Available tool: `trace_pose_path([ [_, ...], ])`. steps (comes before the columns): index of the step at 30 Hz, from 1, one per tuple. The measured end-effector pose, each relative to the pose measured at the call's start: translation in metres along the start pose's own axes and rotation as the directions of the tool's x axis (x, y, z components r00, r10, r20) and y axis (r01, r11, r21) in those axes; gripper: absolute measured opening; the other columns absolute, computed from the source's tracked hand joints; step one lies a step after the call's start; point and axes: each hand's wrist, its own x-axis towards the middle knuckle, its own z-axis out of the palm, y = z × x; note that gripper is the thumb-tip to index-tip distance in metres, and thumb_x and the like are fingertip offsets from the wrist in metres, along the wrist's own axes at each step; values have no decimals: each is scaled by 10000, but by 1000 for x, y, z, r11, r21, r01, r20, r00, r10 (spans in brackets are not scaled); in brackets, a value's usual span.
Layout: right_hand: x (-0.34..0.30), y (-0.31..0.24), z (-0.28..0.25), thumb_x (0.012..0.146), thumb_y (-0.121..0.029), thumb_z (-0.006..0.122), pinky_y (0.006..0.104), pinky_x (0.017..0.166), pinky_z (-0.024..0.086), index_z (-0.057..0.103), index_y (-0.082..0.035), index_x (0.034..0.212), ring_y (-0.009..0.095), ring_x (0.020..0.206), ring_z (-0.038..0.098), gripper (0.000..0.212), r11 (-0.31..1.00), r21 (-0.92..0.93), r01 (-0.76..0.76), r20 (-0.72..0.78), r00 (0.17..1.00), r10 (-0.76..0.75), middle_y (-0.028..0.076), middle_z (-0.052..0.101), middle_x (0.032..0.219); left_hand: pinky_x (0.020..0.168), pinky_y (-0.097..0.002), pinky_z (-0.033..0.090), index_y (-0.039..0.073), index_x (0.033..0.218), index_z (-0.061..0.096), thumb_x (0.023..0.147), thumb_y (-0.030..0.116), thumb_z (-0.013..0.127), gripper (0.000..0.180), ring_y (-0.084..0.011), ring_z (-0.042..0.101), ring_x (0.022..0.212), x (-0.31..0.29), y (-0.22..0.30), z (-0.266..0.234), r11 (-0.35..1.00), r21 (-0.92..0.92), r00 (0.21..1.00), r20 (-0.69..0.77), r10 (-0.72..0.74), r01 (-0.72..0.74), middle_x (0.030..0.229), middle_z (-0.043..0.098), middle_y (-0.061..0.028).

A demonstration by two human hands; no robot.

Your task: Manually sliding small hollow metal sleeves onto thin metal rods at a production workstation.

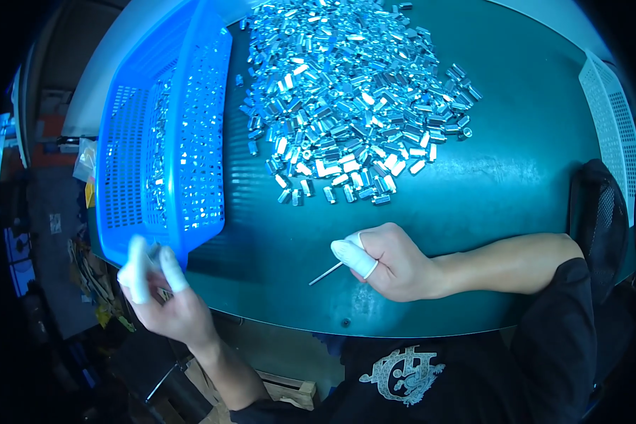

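Note:
At the near end of the blue basket (pixel 191 134), my left hand (pixel 166 297) is raised, white covers on its fingers. Motion blurs the fingertips; a small greyish thing shows between them, too smeared to name. My right hand (pixel 399 265) is closed over the green tabletop, its thumb and forefinger in white finger cots. Out of that grip a thin metal rod (pixel 325 274) points down to the left; its other end is hidden in the fist. Beyond both hands lies a large heap of small shiny hexagonal metal pieces (pixel 353 99).
Similar metal pieces (pixel 159 148) lie inside the blue basket, which stands at the left edge of the green table (pixel 502 205). A white perforated basket (pixel 608 106) is at the far right. Dark mesh, perhaps a chair back (pixel 604 212), stands beside my right elbow.

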Motion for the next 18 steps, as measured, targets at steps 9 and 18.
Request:
trace_pose_path([
  [9,3,1,0,987,-165,453,355,468,342,437,-5,616,254,463,411,405,996,-35,81,2,997,-81,99,439,546,669,-334,496,3,994,672,805,-16,661,190,-266,612,759,-12,29,81,963,-264,935,324,143,-56,884,613,-138],
  [18,2,2,-1,970,-147,484,372,467,324,440,5,620,285,462,399,384,992,-51,114,-11,993,-115,126,426,552,562,-250,418,-8,1011,657,824,8,665,188,-107,466,603,-13,6,114,889,-305,853,497,-156,340,823,564,-57],
])
